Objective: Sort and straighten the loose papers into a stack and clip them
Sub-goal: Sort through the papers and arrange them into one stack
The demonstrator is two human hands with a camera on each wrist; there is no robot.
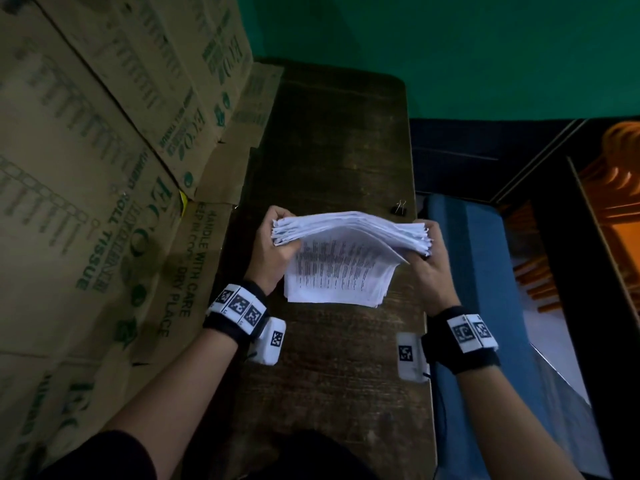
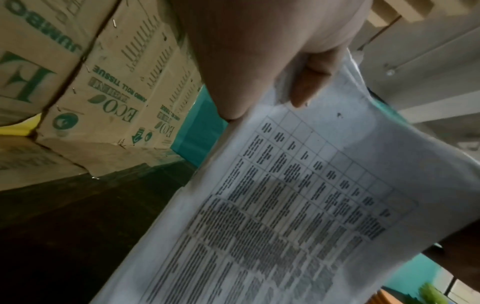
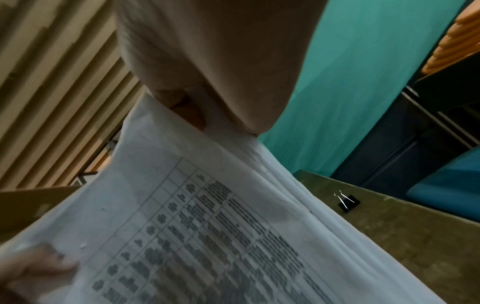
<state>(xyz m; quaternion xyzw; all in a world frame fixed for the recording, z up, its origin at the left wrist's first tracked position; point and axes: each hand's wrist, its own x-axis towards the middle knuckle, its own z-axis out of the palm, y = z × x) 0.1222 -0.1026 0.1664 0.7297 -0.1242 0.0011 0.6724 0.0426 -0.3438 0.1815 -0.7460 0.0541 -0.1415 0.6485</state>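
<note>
A thick stack of white printed papers [image 1: 341,258] stands on its lower edge on the dark wooden table [image 1: 332,143], tilted toward me. My left hand [image 1: 275,244] grips the stack's upper left corner and my right hand [image 1: 427,258] grips the upper right corner. The top sheet shows a printed table of text [image 2: 285,205] [image 3: 207,236]. The top edges of the sheets are fanned and uneven. A black binder clip [image 1: 399,207] [image 3: 348,202] lies on the table beyond my right hand, near the right edge.
Stacked cardboard boxes [image 1: 104,168] [image 2: 109,86] line the table's left side. A green wall [image 1: 450,46] is behind the table. To the right lie a blue seat [image 1: 485,271] and a dark frame with orange items [image 1: 616,188].
</note>
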